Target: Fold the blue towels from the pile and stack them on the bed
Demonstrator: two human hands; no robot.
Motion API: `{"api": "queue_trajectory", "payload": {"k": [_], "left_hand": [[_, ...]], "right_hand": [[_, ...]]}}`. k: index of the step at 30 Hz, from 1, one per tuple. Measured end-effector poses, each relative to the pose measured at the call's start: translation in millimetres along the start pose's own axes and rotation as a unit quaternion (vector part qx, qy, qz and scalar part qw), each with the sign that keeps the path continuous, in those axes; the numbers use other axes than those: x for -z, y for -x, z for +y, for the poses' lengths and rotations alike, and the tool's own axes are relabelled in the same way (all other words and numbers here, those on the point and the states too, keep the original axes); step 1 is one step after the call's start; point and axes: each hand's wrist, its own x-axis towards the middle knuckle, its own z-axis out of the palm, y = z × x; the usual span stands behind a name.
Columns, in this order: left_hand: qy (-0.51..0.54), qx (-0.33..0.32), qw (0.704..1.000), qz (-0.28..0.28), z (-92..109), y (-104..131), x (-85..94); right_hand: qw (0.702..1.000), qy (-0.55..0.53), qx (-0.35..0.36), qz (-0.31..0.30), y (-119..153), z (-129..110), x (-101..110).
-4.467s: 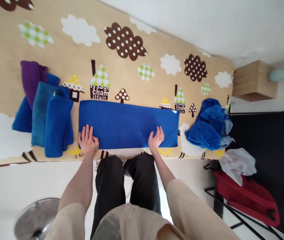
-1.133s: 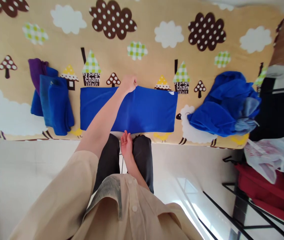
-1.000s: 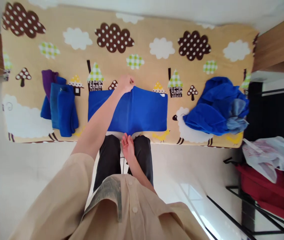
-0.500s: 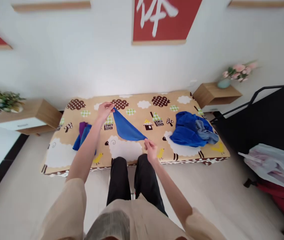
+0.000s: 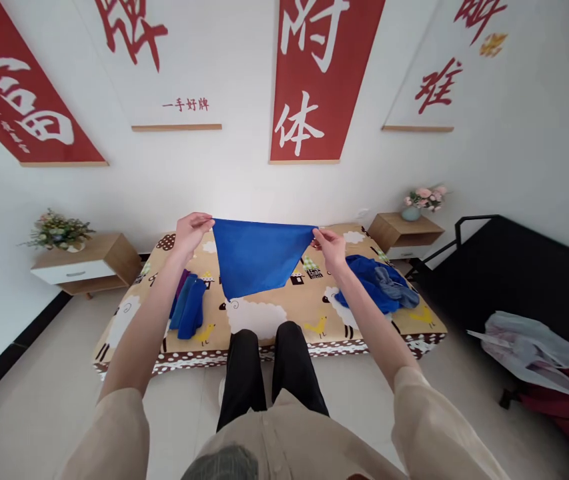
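A blue cloth [image 5: 263, 257] hangs stretched between my two hands, above the bed. My left hand [image 5: 192, 233] pinches its upper left corner, and my right hand [image 5: 330, 248] pinches the upper right one. The top edge is nearly level and taut; the lower edge slants and hangs free. To the left on the bed lie folded cloths [image 5: 191, 308], blue and purple, side by side and partly behind my left forearm. A crumpled heap of blue cloth [image 5: 364, 273] lies to the right, partly covered by my right forearm, with a grey-blue cloth [image 5: 395, 287] on top.
The bed [image 5: 259, 349] has a sheep-patterned cover and stands against the wall. Wooden nightstands with flowers flank it, one left [image 5: 84, 270] and one right [image 5: 404, 230]. At the right are a black folded frame [image 5: 509, 267], a plastic bag [image 5: 529, 347] and a red bag [image 5: 564, 407].
Both hands have risen and moved apart. The blue cloth went from a slanting, narrow drape to a wide spread with a level top edge. My view has tilted up, showing more wall scrolls.
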Motion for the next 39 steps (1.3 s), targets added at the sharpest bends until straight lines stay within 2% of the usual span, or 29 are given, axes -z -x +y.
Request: {"api": "queue_trajectory", "payload": {"k": [4,8,14,19,27,31,35,39], "left_hand": [[0.006,-0.001,1.000,-0.012,0,15,23.4],[0.002,-0.006,1.000,-0.023,-9,24,35.5],[0.018,0.054,0.998,-0.030,-21,33,39.6],[0.062,0.124,0.989,-0.051,-32,42,36.9],[0.053,0.225,0.966,-0.113,-77,59,30.7],[0.039,0.270,0.951,-0.144,-98,65,24.6],[0.037,0.297,0.945,-0.132,-128,57,11.2],[0.046,0.324,0.938,-0.119,-170,34,-6.0]], "right_hand": [[1.000,-0.026,0.009,-0.012,4,-16,-4],[0.999,-0.008,0.017,-0.035,10,-22,-5],[0.997,0.004,0.001,-0.079,16,-24,2],[0.994,0.025,-0.051,-0.094,22,-18,13],[0.976,0.060,-0.173,-0.120,42,25,44],[0.965,0.077,-0.214,-0.134,43,49,56],[0.960,0.089,-0.235,-0.123,29,76,57],[0.958,0.089,-0.254,-0.096,1,112,49]]}}
